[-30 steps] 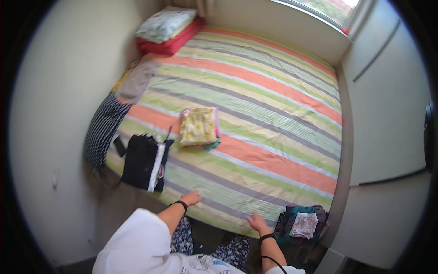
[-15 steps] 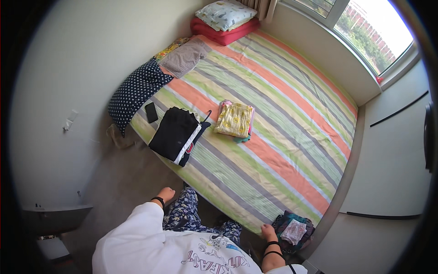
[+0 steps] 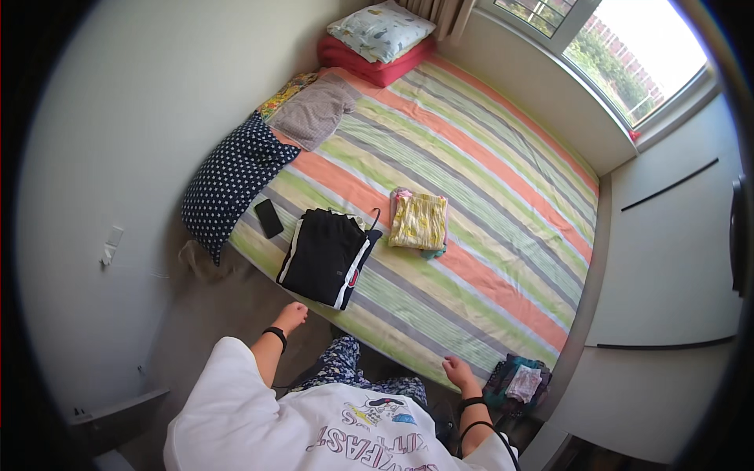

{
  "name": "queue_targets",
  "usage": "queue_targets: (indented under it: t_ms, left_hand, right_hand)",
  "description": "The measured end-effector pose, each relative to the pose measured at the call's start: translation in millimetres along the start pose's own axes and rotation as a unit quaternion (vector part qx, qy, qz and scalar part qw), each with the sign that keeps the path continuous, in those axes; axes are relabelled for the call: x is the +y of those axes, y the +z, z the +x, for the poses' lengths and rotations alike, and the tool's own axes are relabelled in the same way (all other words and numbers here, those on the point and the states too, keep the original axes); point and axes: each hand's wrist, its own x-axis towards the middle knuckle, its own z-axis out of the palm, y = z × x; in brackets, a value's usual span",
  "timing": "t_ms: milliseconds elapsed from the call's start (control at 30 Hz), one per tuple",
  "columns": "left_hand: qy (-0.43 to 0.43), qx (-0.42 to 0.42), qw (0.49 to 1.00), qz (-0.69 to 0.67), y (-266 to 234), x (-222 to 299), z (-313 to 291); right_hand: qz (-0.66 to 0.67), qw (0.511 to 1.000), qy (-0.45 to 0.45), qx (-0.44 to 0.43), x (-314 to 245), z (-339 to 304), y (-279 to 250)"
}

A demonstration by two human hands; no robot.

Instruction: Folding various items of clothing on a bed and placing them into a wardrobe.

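My left hand point(image 3: 292, 315), a dark band at its wrist, hangs loosely curled and holds nothing that I can see. It is just off the bed's near edge, close to a folded stack of black garments point(image 3: 320, 263) with white trim and a hanger hook showing. Over the near bed edge is my right hand point(image 3: 458, 371), fingers curled in and nothing visible in them. Beside it, at the bed's near right corner, lies a small pile of dark patterned clothes point(image 3: 503, 378) topped by a folded pale printed cloth point(image 3: 524, 384). Neither hand touches a pile.
The striped bed point(image 3: 479, 259) carries a folded yellow garment stack point(image 3: 419, 221), a black phone point(image 3: 269, 218), a navy dotted pillow point(image 3: 238, 173) and a greyish cloth point(image 3: 316, 111). A light pillow point(image 3: 382, 31) tops red bedding point(image 3: 377, 63). White cabinets point(image 3: 667, 275) stand at right.
The view has shifted as I move. My left hand is now nearer the black garment stack, and my right hand has moved a little away from the dark clothes. The piles keep their places.
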Motion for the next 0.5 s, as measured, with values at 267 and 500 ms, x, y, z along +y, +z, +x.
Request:
queue_targets:
  t_ms: [267,500]
  left_hand:
    - [-0.098,0.052,0.994,0.006,-28,-40,-57]
    - [-0.141,0.122,0.982,0.000,4,-79,-95]
  right_hand:
    - [-0.019,1.000,0.004,0.001,21,7,-15]
    - [0.050,0.999,-0.007,-0.006,129,47,7]
